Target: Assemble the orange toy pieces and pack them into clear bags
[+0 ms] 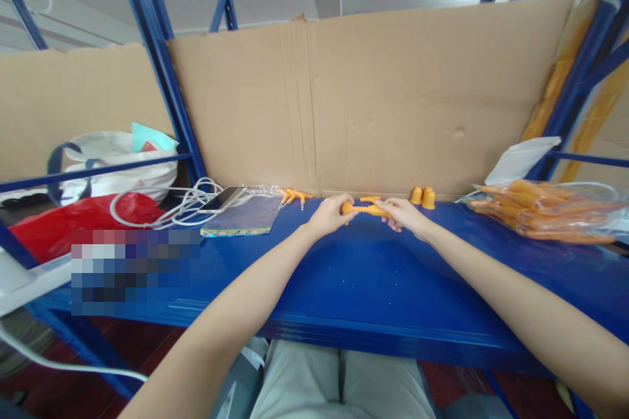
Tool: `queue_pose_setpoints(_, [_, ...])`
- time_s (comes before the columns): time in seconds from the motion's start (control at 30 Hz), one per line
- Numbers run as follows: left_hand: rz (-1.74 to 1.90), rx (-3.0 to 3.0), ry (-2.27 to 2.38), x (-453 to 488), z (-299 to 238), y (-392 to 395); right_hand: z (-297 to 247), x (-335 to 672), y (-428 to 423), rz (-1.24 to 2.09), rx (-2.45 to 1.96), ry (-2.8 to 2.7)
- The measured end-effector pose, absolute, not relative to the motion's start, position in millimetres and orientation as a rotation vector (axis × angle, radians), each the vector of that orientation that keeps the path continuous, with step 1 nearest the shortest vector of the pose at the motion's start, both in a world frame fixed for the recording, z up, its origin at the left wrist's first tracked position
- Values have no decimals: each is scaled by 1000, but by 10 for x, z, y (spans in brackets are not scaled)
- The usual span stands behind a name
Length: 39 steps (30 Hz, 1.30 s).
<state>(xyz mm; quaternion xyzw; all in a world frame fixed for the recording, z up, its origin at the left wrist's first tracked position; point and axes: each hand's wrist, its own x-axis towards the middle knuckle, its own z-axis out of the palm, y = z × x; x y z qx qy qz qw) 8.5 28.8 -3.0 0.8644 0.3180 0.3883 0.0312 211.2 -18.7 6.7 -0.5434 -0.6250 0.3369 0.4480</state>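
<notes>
Between my two hands is an orange plastic piece [364, 209] with a round end on the left and a narrow, notched-looking stem. The fingers of my left hand [330, 215] are closed on its round end. My right hand [405, 215] grips its other end, and its fingers partly hide that end. Just behind it another orange plastic part [370, 199] shows; I cannot tell whether it touches the held piece. To the left lie orange-handled corkscrews [295, 196] with metal spirals. Behind my right hand stand two orange bell-shaped caps [428, 198].
A blue metal bench [344, 288] carries everything, with a cardboard sheet [393, 98] behind. On the left are a phone [223, 200], white cables [181, 200], a flat pouch [250, 216] and a red bag [93, 219]. Clear bags of orange parts [545, 209] lie at the right.
</notes>
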Motion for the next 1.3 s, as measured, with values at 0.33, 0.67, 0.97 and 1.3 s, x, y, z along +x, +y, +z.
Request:
queue_pose_setpoints(0.33, [1132, 2626, 996, -50, -52, 408, -80, 2279, -41, 858, -1106, -1752])
queue_pose_setpoints(0.67, [1131, 2676, 1064, -36, -36, 361, -102, 2307, -37, 831, -1097, -1778])
queue_pose_setpoints(0.97, [1101, 2578, 1391, -214, -1, 481, -126, 2242, 58, 742, -1008, -1641])
queue_pose_setpoints(1.3, [994, 2248, 1800, -495, 0, 628, -133, 2246, 28, 781, -1013, -1634])
